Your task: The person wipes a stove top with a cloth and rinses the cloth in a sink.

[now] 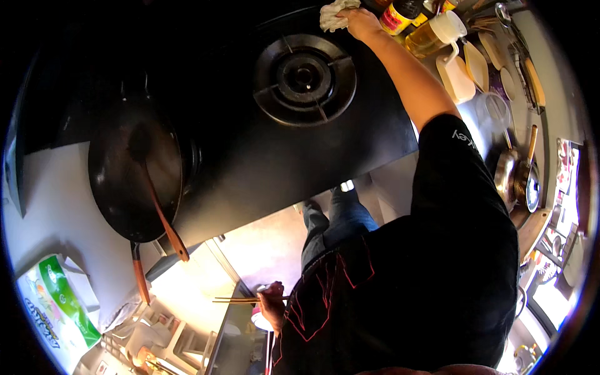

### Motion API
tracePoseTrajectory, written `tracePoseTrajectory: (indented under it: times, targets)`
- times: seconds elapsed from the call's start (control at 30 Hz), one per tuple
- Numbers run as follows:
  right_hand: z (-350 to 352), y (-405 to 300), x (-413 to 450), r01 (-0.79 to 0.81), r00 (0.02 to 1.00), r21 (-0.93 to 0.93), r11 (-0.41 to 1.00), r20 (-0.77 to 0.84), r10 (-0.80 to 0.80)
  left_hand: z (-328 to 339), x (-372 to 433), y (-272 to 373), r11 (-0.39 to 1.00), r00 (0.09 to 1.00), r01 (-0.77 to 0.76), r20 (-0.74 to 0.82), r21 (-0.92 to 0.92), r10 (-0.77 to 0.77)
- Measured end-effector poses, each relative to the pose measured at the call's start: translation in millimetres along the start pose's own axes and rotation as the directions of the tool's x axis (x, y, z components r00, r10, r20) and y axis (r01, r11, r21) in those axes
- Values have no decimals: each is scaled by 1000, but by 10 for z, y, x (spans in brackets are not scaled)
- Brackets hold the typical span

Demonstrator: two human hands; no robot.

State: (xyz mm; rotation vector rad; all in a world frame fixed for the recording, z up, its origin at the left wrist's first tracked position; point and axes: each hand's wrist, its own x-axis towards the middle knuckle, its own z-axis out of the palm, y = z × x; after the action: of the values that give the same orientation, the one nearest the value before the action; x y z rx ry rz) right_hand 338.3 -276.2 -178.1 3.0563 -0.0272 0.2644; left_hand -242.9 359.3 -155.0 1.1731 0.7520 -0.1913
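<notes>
My right hand [364,23] is at the far edge of the black cooktop [225,154], closed on a crumpled whitish cloth [336,16]. Just beside it stand dark sauce bottles [398,18] and a clear jug of yellow oil [424,40] with a white lid. Below my forearm lies a round gas burner [304,77] with its pan support; no flame shows. Low in the view, near my waist, my left hand [272,307] grips a pair of chopsticks [236,300] pointing left. Part of that hand is hidden by my black shirt.
At left, a dark wok [112,187] holds a turner with a wooden handle [164,220] that sticks out over the rim. A green-and-white tissue pack [61,304] lies on the counter [51,192]. Pale containers [454,79] and metal pans [508,176] stand at right.
</notes>
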Motion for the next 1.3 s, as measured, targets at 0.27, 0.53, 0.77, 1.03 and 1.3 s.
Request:
tracePoseTrajectory:
  times: [0.27, 0.53, 0.77, 1.03, 1.3]
  targets:
    - [-731, -389, -1586, -233, 969, 160, 959, 116, 217, -80, -26, 136, 989, 999, 42, 29, -145, -38]
    - [-961, -751, -2837, -33, 998, 443, 896, -33, 53, -826, 420, -195, 987, 990, -27, 140, 156, 5]
    - [-661, -830, -2895, -29, 956, 477, 878, -245, 165, -89, 323, 302, 988, 992, 97, 88, -121, -87]
    - [-951, -2555, -3237, -43, 979, 371, 928, -171, 114, 0, 77, 492, 993, 994, 78, 88, -89, -70]
    - [-720, -1910, -3334, 87, 981, 320, 944, -193, -25, 122, 69, 691, 995, 997, 76, 8, 67, -77]
